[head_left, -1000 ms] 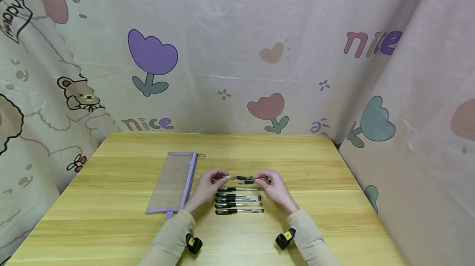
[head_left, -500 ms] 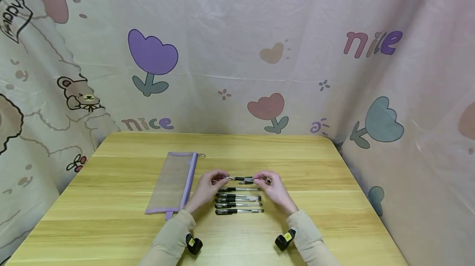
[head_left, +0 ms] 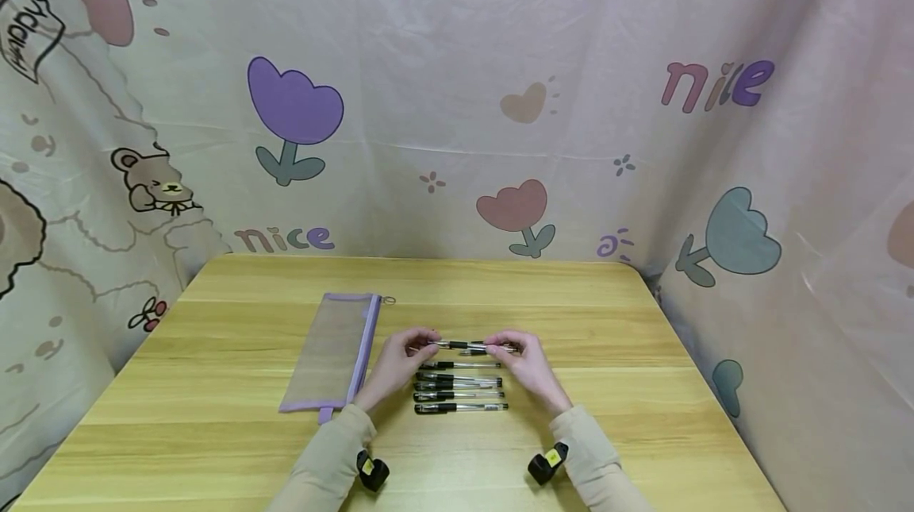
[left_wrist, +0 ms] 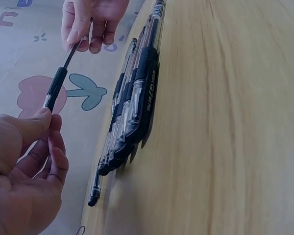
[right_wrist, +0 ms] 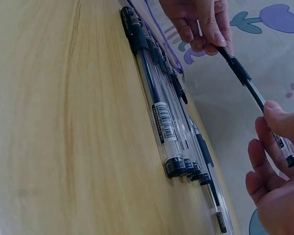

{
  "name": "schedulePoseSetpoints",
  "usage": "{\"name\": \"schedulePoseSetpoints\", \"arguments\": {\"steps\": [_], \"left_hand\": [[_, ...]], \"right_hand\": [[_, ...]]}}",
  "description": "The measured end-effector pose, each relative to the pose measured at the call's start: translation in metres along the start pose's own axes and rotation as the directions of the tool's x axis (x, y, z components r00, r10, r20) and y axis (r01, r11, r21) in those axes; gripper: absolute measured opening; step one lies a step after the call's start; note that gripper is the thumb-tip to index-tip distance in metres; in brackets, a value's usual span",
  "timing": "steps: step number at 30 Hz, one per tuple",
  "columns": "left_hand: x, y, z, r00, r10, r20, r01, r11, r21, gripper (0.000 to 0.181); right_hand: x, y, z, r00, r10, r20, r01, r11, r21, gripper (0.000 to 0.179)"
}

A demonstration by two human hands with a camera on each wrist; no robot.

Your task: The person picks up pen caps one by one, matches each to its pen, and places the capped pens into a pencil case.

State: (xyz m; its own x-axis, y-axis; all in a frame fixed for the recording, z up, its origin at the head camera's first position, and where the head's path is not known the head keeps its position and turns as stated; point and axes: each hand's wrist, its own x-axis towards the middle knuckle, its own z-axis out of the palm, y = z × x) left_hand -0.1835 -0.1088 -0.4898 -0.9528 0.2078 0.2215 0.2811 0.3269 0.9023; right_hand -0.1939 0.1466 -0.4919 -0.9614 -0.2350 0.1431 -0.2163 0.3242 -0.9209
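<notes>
Reaching in from the near edge, two beige sleeves [head_left: 321, 448] are carrying the black wrist cameras [head_left: 373, 471] that I am watching through. Beyond them I am seeing a row of gel pens [head_left: 446, 386] lying side by side on the wood-grain table [head_left: 214, 385], their black grips facing the person's left, the nearest one showing a barcode label [right_wrist: 164, 122]. Past that row, the left hand [head_left: 394, 361] is pinching one end of a black-gripped gel pen [left_wrist: 56, 87] between thumb and forefinger, and the right hand [head_left: 528, 361] is pinching its barrel near the other end; together they are holding it crosswise, off the table. Near it, a loose gel pen [right_wrist: 204, 150] is lying on the tabletop. Left of the left hand, I am noticing a lilac-trimmed mesh zip pouch [head_left: 330, 353] lying flat. Behind everything, a fabric curtain [head_left: 414, 99] is hanging, showing printed tulips and the word "nice"
</notes>
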Motion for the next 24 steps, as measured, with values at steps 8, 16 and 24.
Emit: {"name": "schedulePoseSetpoints", "arguments": {"steps": [8, 16, 24], "left_hand": [[-0.0005, -0.0019, -0.0017, 1.000, 0.002, -0.005, -0.002, 1.000, 0.023, 0.016], [-0.0017, -0.0025, -0.0018, 1.000, -0.011, -0.018, 0.011, 1.000, 0.023, 0.012], [-0.0025, -0.0048, -0.0019, 1.000, -0.001, -0.030, 0.002, 0.999, 0.036, 0.011]], "right_hand": [[-0.0006, -0.0001, 0.0028, 0.998, -0.058, -0.011, 0.058, 0.997, 0.042, 0.016], [0.0019, 0.0004, 0.0068, 0.998, -0.059, -0.020, 0.059, 0.998, 0.028, 0.013], [0.0012, -0.0002, 0.0091, 0.999, -0.040, -0.023, 0.040, 0.999, 0.013, 0.012]]}}
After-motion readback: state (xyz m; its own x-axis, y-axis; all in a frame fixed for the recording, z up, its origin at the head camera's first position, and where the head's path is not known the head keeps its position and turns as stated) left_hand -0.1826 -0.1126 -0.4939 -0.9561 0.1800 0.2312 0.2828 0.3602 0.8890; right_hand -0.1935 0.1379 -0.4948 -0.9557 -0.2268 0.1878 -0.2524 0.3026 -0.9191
